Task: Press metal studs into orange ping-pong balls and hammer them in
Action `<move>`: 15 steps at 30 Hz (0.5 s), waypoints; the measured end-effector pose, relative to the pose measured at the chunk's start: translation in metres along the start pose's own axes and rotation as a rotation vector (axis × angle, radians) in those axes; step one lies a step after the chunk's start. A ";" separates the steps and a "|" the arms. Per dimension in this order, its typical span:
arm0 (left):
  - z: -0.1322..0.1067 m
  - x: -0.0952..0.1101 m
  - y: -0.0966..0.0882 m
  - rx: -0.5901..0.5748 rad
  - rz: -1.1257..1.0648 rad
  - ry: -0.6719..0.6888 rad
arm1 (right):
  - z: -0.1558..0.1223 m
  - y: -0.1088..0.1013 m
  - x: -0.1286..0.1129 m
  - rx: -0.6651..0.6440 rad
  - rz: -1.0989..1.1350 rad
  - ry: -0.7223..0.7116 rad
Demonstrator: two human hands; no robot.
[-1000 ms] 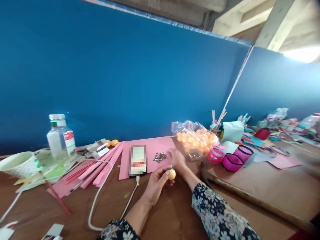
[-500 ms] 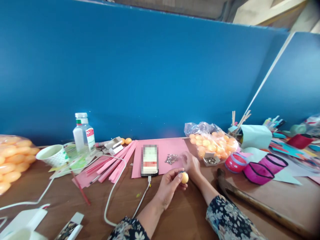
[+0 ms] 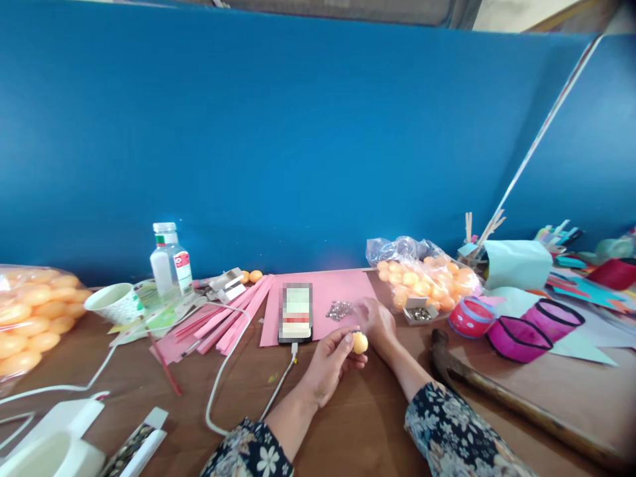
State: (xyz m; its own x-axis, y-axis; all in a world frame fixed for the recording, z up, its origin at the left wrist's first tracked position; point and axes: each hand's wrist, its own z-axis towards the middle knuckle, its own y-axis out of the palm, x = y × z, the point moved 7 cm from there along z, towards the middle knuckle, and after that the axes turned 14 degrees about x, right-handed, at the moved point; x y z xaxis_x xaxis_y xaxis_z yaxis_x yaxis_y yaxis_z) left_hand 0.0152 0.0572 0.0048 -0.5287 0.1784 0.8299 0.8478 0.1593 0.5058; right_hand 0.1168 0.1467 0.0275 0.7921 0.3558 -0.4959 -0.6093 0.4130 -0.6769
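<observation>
A small orange ball, like a ping-pong ball, is pinched in the fingers of my left hand. Something small and dark shows at the top of the ball. My right hand is just beyond it, over the right edge of the pink paper. Its fingers point at a pile of small shiny metal pieces, perhaps tacks, and are blurred, so I cannot tell whether they hold anything. More such pieces fill a little open box to the right.
Bags of orange balls stand back right and far left. A phone on a white cable lies on the pink paper. A wooden-handled hammer lies right; pink strips, a paper cup and a bottle are left.
The view has shifted slightly. My left hand keeps the ball; my right hand stays by the metal pieces, its fingers a little nearer the pile.
</observation>
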 end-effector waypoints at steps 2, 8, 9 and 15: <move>0.000 0.000 0.000 0.002 -0.012 0.006 | 0.000 0.001 0.001 0.010 -0.009 0.008; 0.002 -0.001 -0.002 0.004 -0.068 0.020 | 0.000 0.002 0.006 0.022 -0.011 0.050; 0.002 -0.001 -0.003 0.012 -0.086 0.018 | 0.000 0.003 0.007 0.024 0.000 0.055; 0.005 0.001 -0.007 0.066 -0.178 -0.016 | 0.002 0.003 0.014 0.106 0.128 0.107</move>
State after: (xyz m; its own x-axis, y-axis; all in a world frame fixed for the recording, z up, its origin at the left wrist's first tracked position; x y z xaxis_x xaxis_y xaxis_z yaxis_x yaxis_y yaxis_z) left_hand 0.0080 0.0607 0.0010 -0.6714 0.1569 0.7243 0.7362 0.2532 0.6276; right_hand 0.1255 0.1547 0.0195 0.7038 0.3222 -0.6331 -0.7011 0.4583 -0.5462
